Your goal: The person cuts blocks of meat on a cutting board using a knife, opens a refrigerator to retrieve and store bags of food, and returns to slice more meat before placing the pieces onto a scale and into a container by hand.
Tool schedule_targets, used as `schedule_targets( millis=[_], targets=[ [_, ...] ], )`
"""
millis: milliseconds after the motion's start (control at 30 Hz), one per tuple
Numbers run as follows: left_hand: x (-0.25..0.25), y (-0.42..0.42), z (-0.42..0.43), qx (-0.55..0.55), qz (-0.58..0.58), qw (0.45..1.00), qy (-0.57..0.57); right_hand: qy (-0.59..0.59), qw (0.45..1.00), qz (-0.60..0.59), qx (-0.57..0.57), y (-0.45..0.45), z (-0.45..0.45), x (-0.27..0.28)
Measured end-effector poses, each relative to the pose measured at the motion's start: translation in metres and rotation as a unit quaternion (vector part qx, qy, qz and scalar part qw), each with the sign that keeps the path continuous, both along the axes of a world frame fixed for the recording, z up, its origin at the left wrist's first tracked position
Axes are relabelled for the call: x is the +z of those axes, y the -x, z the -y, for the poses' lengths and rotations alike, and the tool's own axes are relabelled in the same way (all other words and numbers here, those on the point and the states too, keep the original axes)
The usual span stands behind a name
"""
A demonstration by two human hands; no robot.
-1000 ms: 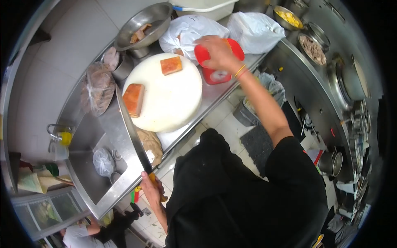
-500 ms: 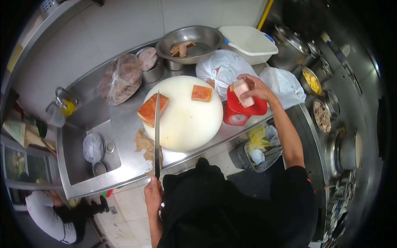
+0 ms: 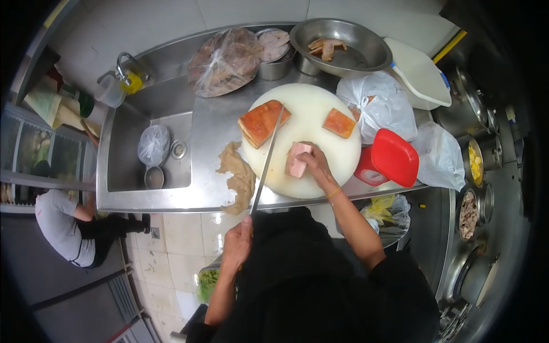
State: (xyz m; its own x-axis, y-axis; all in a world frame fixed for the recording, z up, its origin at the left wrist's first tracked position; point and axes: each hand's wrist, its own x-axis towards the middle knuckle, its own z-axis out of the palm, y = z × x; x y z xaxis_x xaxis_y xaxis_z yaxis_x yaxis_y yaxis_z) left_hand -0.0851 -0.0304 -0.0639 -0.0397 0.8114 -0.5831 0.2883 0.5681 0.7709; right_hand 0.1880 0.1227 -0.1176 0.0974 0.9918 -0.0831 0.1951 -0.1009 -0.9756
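My left hand [image 3: 237, 242] is wrapped round the handle of a long knife [image 3: 267, 162]. Its blade points away from me and crosses the left part of the round white cutting board [image 3: 274, 97], its tip by a large slab of pork [image 3: 264, 122] with reddish-brown skin. Low on the board, my right hand [image 3: 315, 166] grips a pale pink block of pork [image 3: 297, 159]. A smaller reddish piece of pork [image 3: 339, 123] lies at the board's right side. Right of the board stands a red kitchen scale [image 3: 394, 157] with nothing on its pan.
A crumpled brown sheet [image 3: 235, 174] lies left of the board. Behind are a bagged lump of meat [image 3: 223, 63], a steel bowl [image 3: 366, 63] and a white plastic bag [image 3: 380, 106]. The sink [image 3: 128, 171] is at left, where a person [image 3: 66, 226] crouches below.
My right hand has moved the pork block from the red scale to the cutting board. The knife stays in my left hand. The view has shifted, so the counter sits further right.
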Motion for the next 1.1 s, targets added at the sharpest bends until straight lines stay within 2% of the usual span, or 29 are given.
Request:
schedule_targets(
  millis=[33,67,100,200,300,400,500,600,1100],
  targets=[
    [0.013,-0.005,-0.001,-0.014,-0.034,0.999,0.004,-0.087,0.981,0.174,-0.02,-0.003,0.0,-0.006],
    [0.015,-0.006,0.002,-0.023,-0.05,0.998,0.006,-0.172,0.923,0.341,-0.042,-0.005,0.0,-0.01],
    [0.016,-0.009,0.002,-0.033,-0.065,0.997,0.004,-0.117,0.973,0.196,-0.008,-0.007,-0.001,0.008],
    [0.03,-0.018,-0.001,-0.071,-0.105,0.992,0.005,-0.044,0.998,-0.035,-0.014,0.0,0.002,0.003],
    [0.043,-0.024,-0.002,-0.092,-0.13,0.987,0.003,-0.134,0.985,0.073,-0.086,0.016,0.006,0.007],
    [0.062,-0.031,-0.006,-0.098,-0.14,0.985,0.014,-0.165,0.963,0.183,-0.106,0.027,0.006,0.004],
    [0.079,-0.038,-0.009,-0.102,-0.14,0.985,0.017,-0.147,0.964,0.2,-0.096,0.028,0.008,0.014],
    [0.086,-0.042,-0.009,-0.103,-0.135,0.985,0.02,-0.122,0.976,0.164,-0.074,0.028,0.01,0.017],
    [0.094,-0.053,-0.004,-0.113,-0.16,0.981,-0.01,-0.143,0.974,0.167,-0.059,0.025,0.007,0.016]
  ],
)
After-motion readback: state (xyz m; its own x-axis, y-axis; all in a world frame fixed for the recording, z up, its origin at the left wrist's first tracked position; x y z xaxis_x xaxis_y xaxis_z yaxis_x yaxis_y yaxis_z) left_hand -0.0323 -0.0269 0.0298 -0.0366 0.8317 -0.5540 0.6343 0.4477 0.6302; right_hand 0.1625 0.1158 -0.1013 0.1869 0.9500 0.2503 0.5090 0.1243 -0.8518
